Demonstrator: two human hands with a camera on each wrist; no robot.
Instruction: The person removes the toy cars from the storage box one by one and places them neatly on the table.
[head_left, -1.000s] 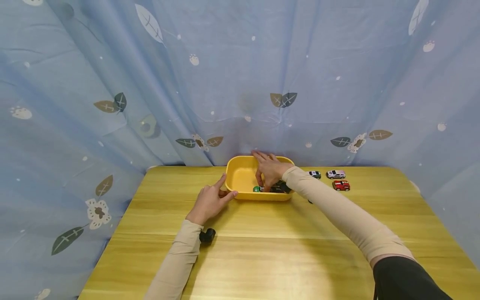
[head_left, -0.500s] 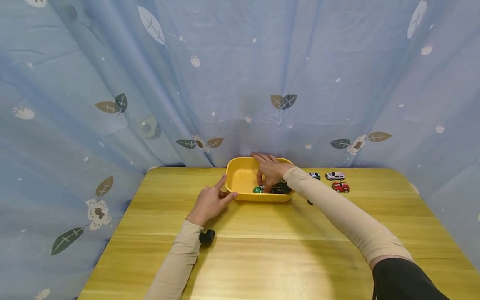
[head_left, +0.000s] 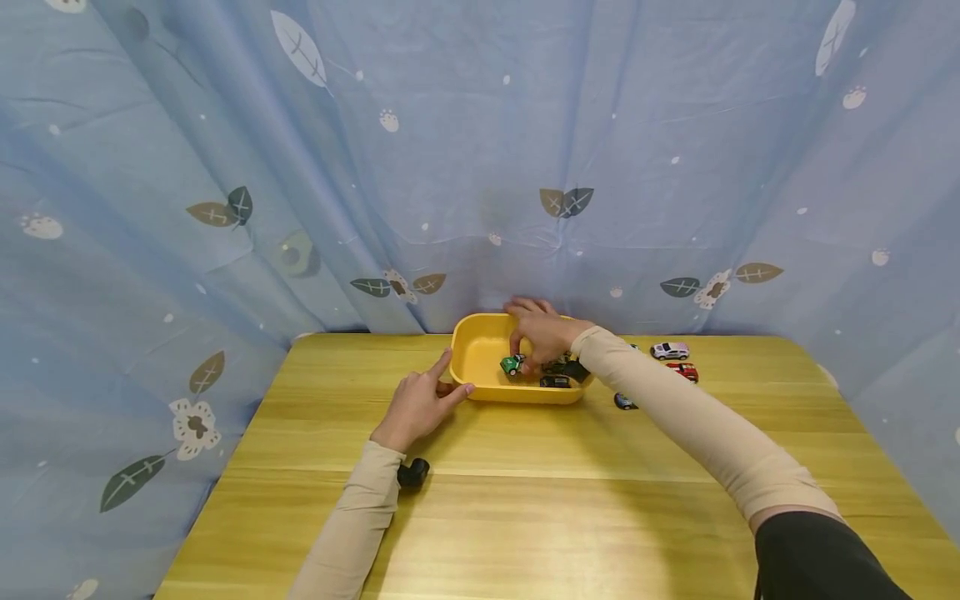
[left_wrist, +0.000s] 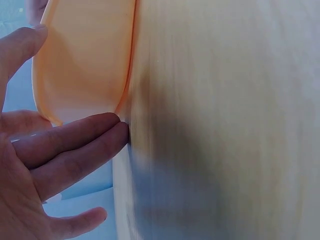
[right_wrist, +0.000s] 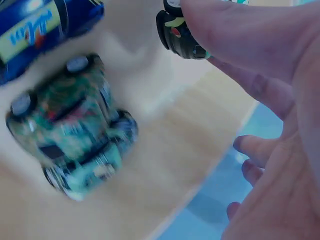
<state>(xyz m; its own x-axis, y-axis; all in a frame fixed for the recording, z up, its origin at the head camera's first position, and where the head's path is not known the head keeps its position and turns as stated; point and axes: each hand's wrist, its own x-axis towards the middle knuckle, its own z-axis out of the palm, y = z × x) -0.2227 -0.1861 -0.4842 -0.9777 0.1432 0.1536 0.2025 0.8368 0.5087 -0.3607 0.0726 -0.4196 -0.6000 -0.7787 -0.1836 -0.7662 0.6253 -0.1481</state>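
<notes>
A yellow plastic bin (head_left: 525, 395) stands at the table's back edge. My left hand (head_left: 420, 404) rests against its left end, fingers and thumb extended; the left wrist view shows straight fingers (left_wrist: 75, 157) touching the bin. My right hand (head_left: 547, 335) is inside the bin, pinching a green toy car (head_left: 511, 364) between thumb and finger. In the right wrist view the thumb partly hides this car (right_wrist: 180, 37). Below it in the bin lie a camouflage-patterned toy car (right_wrist: 65, 117) and a dark blue one (right_wrist: 42, 30). A dark toy car (head_left: 555, 382) lies near the front wall.
Right of the bin, a white toy car (head_left: 670, 351), a red one (head_left: 686, 370) and a dark blue one (head_left: 625, 402) stand on the wooden table (head_left: 525, 533); my right forearm partly covers some. A blue patterned curtain (head_left: 480, 150) hangs behind the bin.
My right hand has lifted slightly with the green toy car, which now sits higher and tilted. The dark car near the front wall shows more fully. My left hand has stayed put.
</notes>
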